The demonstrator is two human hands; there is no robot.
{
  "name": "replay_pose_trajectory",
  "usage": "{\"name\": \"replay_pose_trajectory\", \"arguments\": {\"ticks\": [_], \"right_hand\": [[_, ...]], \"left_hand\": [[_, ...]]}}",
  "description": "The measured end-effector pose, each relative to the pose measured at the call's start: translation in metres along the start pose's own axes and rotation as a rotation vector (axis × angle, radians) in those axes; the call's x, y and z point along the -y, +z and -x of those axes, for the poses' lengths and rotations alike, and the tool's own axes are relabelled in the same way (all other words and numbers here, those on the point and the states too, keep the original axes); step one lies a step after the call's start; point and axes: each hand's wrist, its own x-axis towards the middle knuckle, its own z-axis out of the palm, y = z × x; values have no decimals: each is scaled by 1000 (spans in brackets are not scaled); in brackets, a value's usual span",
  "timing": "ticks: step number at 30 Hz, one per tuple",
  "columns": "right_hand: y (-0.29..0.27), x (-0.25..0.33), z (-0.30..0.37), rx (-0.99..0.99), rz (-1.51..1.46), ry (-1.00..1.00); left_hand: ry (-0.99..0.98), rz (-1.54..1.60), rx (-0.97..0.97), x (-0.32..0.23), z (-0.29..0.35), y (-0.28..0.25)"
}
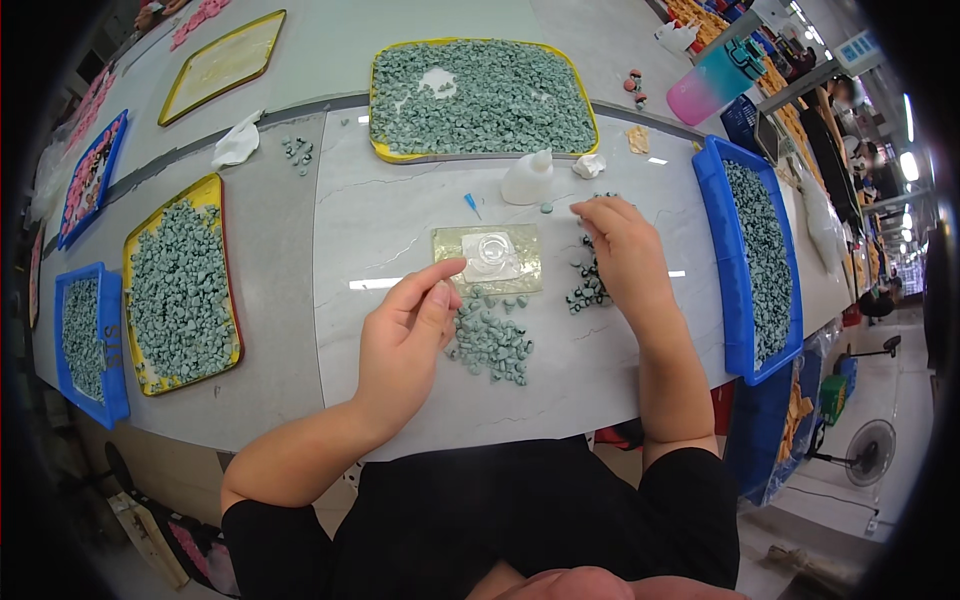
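Small grey-green moulded pieces (492, 340) lie in a loose heap on the pale marble-patterned table (400, 200), just beside the left hand (405, 345) and below the square yellowish pad with a clear puddle of glue (490, 255). A second, tidier group of the same small pieces, some with dark undersides (588, 285), sits under the right hand (620, 250).

To do this step well, I judge that each piece should be taken one at a time from the heap, touched only lightly to the puddle, and then set down in the tidy group without disturbing its neighbours. The heap is near the pad, so a careless wrist could push pieces into the glue.

From the largest: the large yellow tray full of grey-green pieces (385, 140) is at the far side, a long blue bin (715, 260) with more is at the right, and another yellow tray (215, 190) is at the left. The white squeeze bottle (527, 180) stands behind the pad, and a tiny blue nozzle cap (471, 204) lies beside it.

The left hand has thumb and forefinger pressed together, seemingly on one piece, but I cannot tell for certain. The right hand's fingertips are bent down onto the tidy group; whether they pinch a piece is hidden.

The pieces look small, rounded and matt, all of one dull green colour.
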Motion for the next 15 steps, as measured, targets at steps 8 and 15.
{"name": "replay_pose_trajectory", "arguments": {"ticks": [8,15], "right_hand": [[18,-14,-9,71,57,-229],[12,-9,-2,161,94,-150]], "left_hand": [[5,36,14,2,-1,1],[9,18,22,2,-1,4]]}}
